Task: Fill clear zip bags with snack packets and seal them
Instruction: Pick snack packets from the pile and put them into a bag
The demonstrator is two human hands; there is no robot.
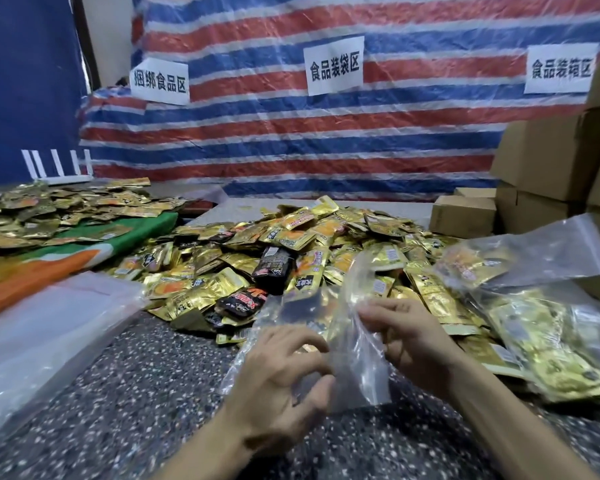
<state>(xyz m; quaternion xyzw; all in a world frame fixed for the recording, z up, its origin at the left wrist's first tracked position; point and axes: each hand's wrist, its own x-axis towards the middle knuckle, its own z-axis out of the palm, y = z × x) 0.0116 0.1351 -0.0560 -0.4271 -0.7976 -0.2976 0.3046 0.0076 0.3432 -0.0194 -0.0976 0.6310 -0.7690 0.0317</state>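
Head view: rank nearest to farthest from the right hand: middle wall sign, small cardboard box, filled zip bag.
1. filled zip bag, beside the right hand
2. small cardboard box, behind the pile
3. middle wall sign, on the tarp

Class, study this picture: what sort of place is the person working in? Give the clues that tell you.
Most likely a small food-packing workshop or storeroom. Clues: a heap of gold snack packets, paper signs on the striped tarp, and cardboard boxes stacked at the right.

Head camera faces forward and down, seemingly close over packet pile (291, 244)
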